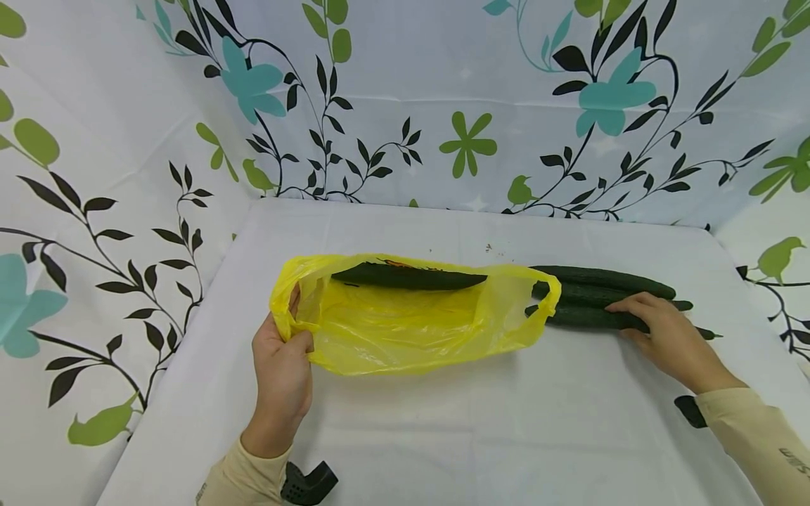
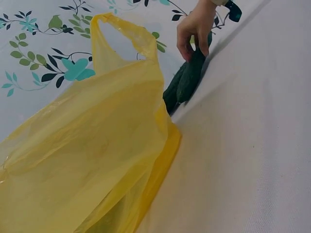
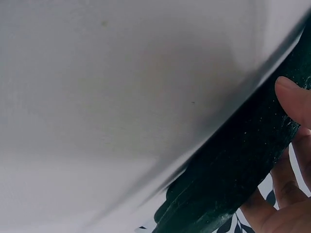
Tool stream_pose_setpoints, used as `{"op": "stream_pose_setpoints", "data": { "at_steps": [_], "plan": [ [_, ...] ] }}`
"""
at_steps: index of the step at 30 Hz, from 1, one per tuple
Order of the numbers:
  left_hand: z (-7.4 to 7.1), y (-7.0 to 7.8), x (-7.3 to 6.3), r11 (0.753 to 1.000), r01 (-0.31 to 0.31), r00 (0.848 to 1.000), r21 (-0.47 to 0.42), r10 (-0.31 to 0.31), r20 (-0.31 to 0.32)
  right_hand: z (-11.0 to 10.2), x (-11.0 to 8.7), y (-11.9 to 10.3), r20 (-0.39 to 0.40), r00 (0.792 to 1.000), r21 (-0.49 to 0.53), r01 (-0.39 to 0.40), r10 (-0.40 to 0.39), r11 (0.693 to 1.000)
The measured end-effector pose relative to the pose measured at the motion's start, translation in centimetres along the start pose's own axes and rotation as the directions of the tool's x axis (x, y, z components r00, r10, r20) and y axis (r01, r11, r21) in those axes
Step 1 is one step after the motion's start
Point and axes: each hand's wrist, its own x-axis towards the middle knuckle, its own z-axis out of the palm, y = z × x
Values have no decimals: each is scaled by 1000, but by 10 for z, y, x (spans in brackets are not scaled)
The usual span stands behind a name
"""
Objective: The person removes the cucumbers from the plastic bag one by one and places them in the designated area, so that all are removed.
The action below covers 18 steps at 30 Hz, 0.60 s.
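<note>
A yellow plastic bag [image 1: 392,323] lies with its mouth spread wide, and one dark green cucumber [image 1: 411,277] shows along its far inner side. My left hand [image 1: 281,379] grips the bag's left edge by the handle; some of its fingers are hidden inside. To the right of the bag, three cucumbers lie side by side, their left ends partly behind the bag's right handle. Over them, my right hand [image 1: 667,337] holds the nearest cucumber [image 1: 588,318]. The right wrist view has the thumb [image 3: 294,97] on one side of that cucumber [image 3: 233,160] and fingers on the other.
A white cloth covers the table [image 1: 405,436]. Patterned leaf-and-flower curtains [image 1: 405,105] hang behind it and at the sides. Small brown specks [image 1: 489,247] dot the cloth beyond the bag. Black devices, one [image 1: 309,483] at the left wrist, sit on both wrists.
</note>
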Motion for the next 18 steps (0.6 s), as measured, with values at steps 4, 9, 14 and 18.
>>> {"op": "stream_pose_setpoints", "data": {
  "at_steps": [4,9,14,18],
  "plan": [
    [0,0,0,1000,0,1000,-5,0,2,4,0,1,-5,1000,3,-1,1,1000],
    [0,-1,0,1000,-3,1000,-5,3,6,8,-1,4,-14,1000,-2,-5,5,1000],
    [0,0,0,1000,0,1000,4,0,-3,10,-2,3,-19,1000,-28,-22,22,999],
    [0,0,0,1000,-1,1000,6,1,-7,12,-2,2,-39,999,-63,-25,23,998]
  ]
}}
